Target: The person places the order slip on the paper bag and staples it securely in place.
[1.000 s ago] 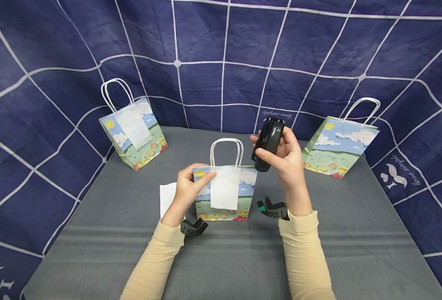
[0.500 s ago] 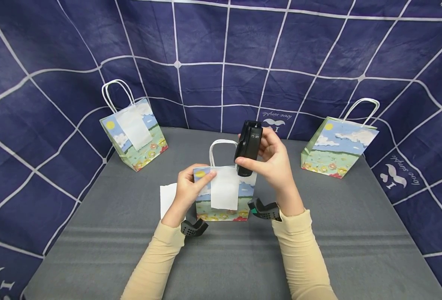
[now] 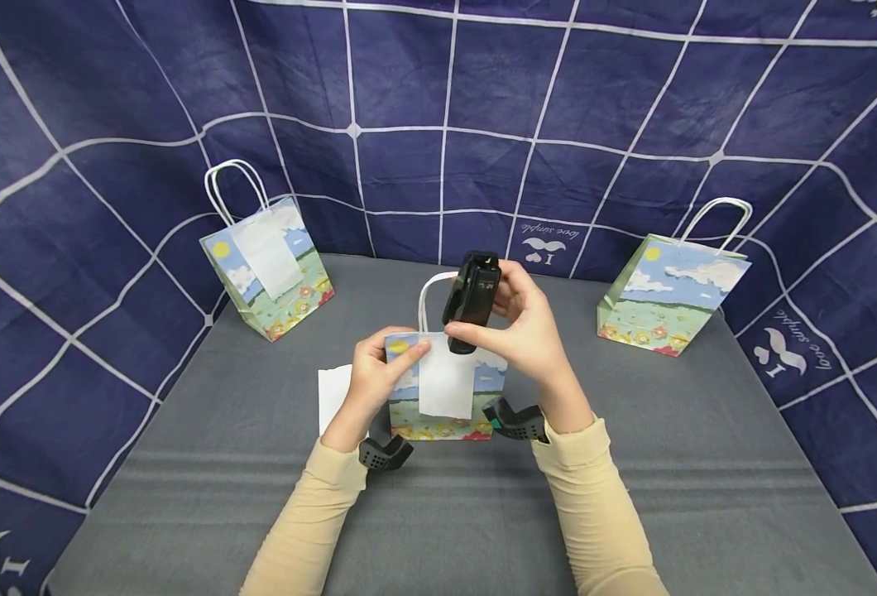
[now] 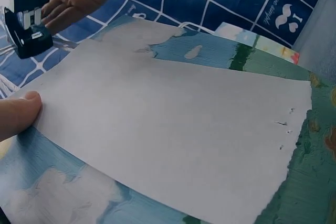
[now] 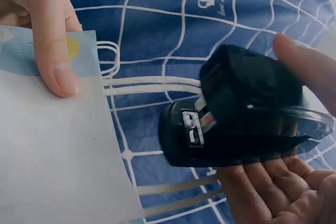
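Head view — handle [image 3: 423, 308] partly behind stapler [image 3: 473, 302]

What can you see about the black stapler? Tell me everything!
The black stapler looks like plastic, with a silver metal plate near one end. The right hand holds it up, tilted. Its jaws stand apart, with no paper between. It's near the white handle of the middle paper bag; I can't tell if they touch.

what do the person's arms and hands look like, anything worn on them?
The left hand and right hand are ungloved. Long pale yellow sleeves end in cuffs at the wrists. Each wrist carries a black device with small holes; the right one also shows a green patch.
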### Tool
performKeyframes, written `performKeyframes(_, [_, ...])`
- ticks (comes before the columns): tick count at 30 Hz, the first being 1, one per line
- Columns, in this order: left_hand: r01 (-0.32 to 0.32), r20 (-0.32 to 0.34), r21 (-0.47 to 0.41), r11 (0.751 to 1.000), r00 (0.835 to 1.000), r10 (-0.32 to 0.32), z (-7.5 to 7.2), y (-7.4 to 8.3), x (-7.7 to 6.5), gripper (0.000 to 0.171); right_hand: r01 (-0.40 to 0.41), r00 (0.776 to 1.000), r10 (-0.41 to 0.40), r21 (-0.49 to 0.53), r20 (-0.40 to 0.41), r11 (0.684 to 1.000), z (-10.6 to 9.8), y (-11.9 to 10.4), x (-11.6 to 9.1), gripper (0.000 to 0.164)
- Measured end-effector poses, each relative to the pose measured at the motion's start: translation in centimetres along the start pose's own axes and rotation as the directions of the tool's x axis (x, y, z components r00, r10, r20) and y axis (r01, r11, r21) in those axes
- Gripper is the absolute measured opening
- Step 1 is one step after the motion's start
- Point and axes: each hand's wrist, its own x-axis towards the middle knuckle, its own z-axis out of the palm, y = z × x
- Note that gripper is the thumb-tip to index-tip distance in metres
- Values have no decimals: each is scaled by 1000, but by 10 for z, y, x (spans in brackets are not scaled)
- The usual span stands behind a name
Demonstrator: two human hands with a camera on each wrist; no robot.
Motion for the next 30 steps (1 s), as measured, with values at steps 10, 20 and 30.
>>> performKeyframes(10, [-22, -8, 17, 1000, 1000, 22, 0, -3, 0, 16, -148, 986, 156, -128, 51, 981, 9, 7, 3, 60])
performKeyframes(20, [-42, -7, 29, 999, 999, 42, 0, -3, 1, 15, -185, 977, 200, -178, 72, 967, 14, 13, 2, 59])
performKeyframes(30, [-44, 5, 28, 999, 999, 44, 0, -2, 1, 14, -142, 988, 150, -183, 33, 973, 18, 16, 1, 57])
